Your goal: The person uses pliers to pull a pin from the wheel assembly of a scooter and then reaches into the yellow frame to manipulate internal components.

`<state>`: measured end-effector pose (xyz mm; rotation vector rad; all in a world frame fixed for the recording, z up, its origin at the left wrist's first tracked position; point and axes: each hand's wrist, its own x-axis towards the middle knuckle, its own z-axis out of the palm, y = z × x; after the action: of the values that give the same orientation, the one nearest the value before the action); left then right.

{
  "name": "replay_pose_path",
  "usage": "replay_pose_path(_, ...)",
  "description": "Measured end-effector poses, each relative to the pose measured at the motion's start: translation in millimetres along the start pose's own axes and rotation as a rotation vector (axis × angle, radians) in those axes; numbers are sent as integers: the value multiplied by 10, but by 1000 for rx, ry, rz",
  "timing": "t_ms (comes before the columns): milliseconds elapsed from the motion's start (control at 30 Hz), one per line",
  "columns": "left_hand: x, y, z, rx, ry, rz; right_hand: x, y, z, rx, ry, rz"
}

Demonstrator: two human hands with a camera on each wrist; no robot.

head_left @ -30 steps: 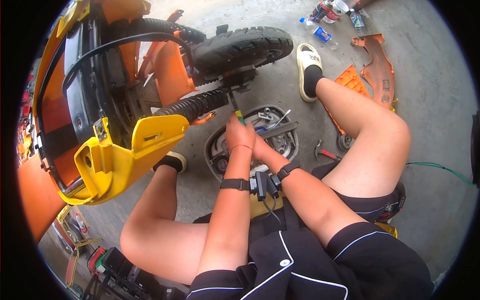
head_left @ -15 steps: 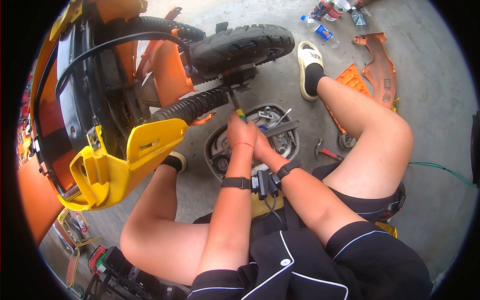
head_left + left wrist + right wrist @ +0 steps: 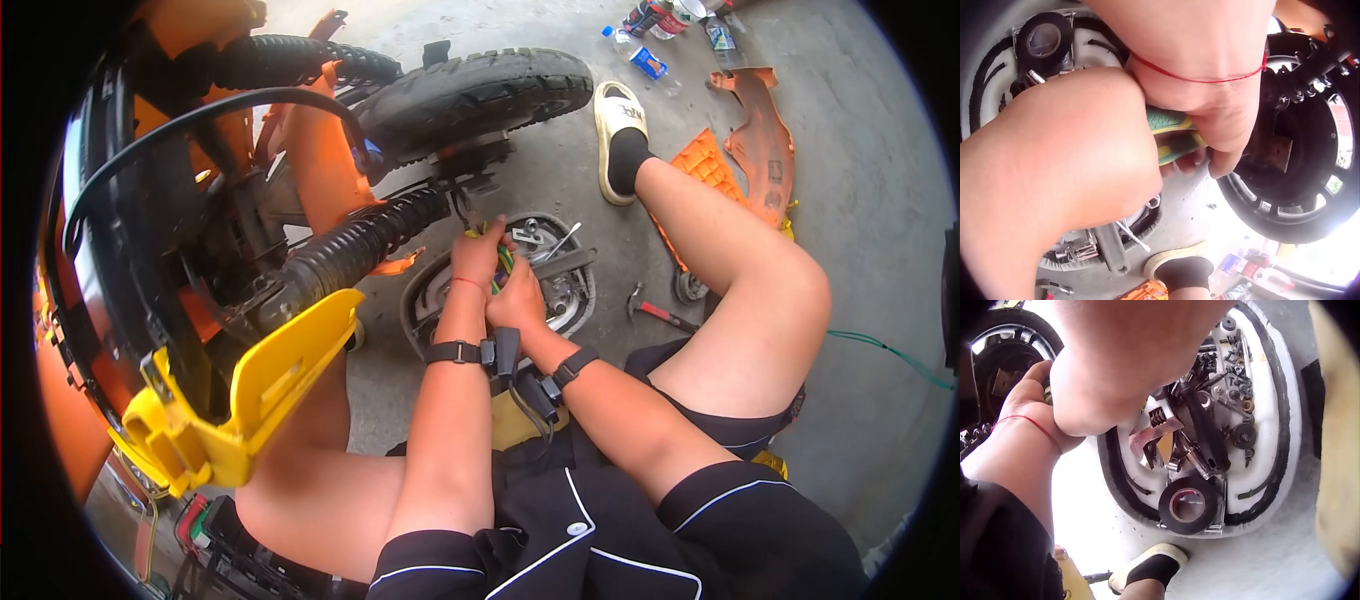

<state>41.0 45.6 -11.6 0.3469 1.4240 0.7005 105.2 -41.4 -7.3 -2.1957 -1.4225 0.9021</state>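
Pliers with green and yellow handles (image 3: 1169, 120) are held between both hands, beside the wheel's axle. My right hand (image 3: 518, 297) is curled round the handles, its back toward the left wrist camera (image 3: 1085, 144). My left hand (image 3: 474, 258), with a red string on its wrist, grips the pliers farther forward, one finger extended toward the axle. The pliers' jaws are largely hidden by the hands. Just ahead of the left hand are the black tire (image 3: 490, 95) and the coiled black shock absorber (image 3: 375, 235) of an orange and yellow two-wheeler.
Under the hands lies a padded tray (image 3: 1282, 419) with screws, tools and black tape (image 3: 1186, 505). A hammer (image 3: 660, 312) and orange panels (image 3: 755, 140) lie on the floor at right, bottles (image 3: 648, 65) farther off. The yellow fairing (image 3: 290, 370) juts out at left.
The hands have drawn slightly apart, the right one back toward the body, showing more of the handles. A left finger now extends forward. The two-wheeler's yellow fairing has shifted down and left in view.
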Motion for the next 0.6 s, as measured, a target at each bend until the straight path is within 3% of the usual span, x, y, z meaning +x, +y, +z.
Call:
replay_pose_path(133, -8, 40, -102, -11, -64, -72, 90, 12, -264, 172, -208, -21)
replay_pose_path(200, 2, 32, -167, -49, -180, -49, 179, -40, -449, 399, -499, 72)
replay_pose_path(233, 10, 24, -197, -49, -176, -54, 248, 13, -447, 400, -504, 76)
replay_pose_path(300, 32, 29, -247, -73, -257, -36, 429, 139, -404, 591, -849, 85)
replay_pose_path(333, 41, 35, -268, -72, -253, -39, 490, 218, -397, 579, -1008, 264)
replay_pose_path(467, 37, 72, -305, -86, -325, -67, 496, 424, -230, 864, -1172, 448)
replay_pose_path(533, 54, 72, -291, -115, -346, -76, 559, 444, -183, 1234, -1373, 639)
replay_pose_path(600, 58, 61, -288, -170, -361, -87, 598, 449, -152, 1282, -1400, 685)
